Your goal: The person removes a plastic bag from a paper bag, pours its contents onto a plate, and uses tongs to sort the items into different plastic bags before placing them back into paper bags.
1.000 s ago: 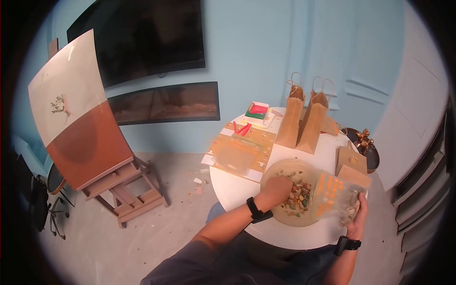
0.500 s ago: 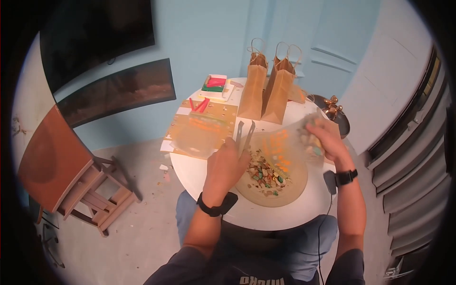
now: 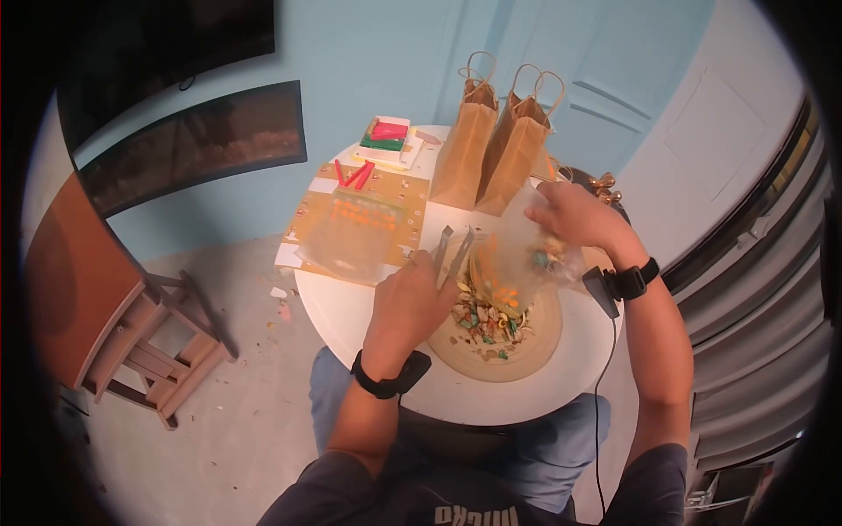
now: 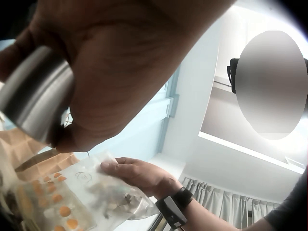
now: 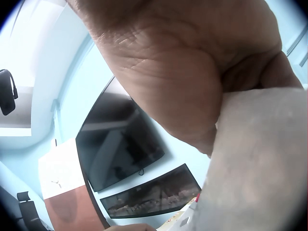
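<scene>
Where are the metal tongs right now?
In the head view, the metal tongs are gripped in the person's left hand, by the upper-left edge of the tan bowl and left of the plastic bag in the right hand.

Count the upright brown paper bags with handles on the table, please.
2: the left bag and, close beside it, the right bag, both toward the far side of the white table. Others could be hidden behind them.
</scene>
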Available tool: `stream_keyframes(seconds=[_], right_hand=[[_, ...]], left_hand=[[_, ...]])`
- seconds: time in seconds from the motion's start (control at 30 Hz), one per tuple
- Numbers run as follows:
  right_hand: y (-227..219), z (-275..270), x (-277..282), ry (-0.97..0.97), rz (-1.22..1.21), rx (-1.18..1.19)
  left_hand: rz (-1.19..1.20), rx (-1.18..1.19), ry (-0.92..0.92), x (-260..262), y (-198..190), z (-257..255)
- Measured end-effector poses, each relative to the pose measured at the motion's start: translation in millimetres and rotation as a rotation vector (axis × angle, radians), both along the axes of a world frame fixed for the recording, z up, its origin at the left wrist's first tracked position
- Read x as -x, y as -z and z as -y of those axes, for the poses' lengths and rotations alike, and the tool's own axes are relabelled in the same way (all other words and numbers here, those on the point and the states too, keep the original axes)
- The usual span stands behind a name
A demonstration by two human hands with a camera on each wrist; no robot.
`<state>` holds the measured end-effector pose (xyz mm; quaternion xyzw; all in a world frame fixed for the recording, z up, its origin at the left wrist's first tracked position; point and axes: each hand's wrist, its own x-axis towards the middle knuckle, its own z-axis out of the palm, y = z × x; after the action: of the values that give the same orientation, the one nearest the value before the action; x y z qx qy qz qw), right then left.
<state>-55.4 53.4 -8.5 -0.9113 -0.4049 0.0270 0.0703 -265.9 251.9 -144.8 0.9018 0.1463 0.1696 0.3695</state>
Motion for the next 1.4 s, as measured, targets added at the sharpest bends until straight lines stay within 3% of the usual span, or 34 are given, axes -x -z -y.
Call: stream_keyframes(seconds=[0.13, 0.33, 0.43, 0.53, 0.63, 0.87, 0.97, 1.07, 1.17, 1.4], right_hand=[[-27, -5, 7, 0.065, 0.027, 0.079], [-53, 2, 22, 0.132, -0.094, -0.104], [-45, 5, 19, 0.077, -0.002, -0.01], [-46, 3, 29, 0.139, 0.028, -0.048], [-22, 10, 7, -0.06, 0.064, -0.01], [-23, 4, 29, 0.119, 0.006, -0.003], [-21, 7, 25, 0.175, -0.036, 0.006], [-18, 12, 17, 0.218, -0.058, -0.08], [-29, 9, 29, 0.318, -0.166, -0.147], [-32, 12, 36, 0.334, -0.232, -0.178]], left_hand=[[-0.011, -0.016, 0.019, 0, -1, 1], [-0.022, -0.047, 0.031, -4, 7, 3], [-0.045, -0.057, 0.031, -7, 13, 5], [-0.037, -0.084, 0.048, -11, 23, 7], [-0.049, -0.089, 0.075, -13, 24, 10], [-0.134, -0.174, 0.091, -20, 37, 14], [-0.047, -0.241, 0.041, -16, 36, 19], [0.195, -0.227, 0.04, -4, 18, 32], [0.284, -0.178, 0.29, -2, 24, 53], [0.208, -0.376, 0.281, -14, 37, 90]])
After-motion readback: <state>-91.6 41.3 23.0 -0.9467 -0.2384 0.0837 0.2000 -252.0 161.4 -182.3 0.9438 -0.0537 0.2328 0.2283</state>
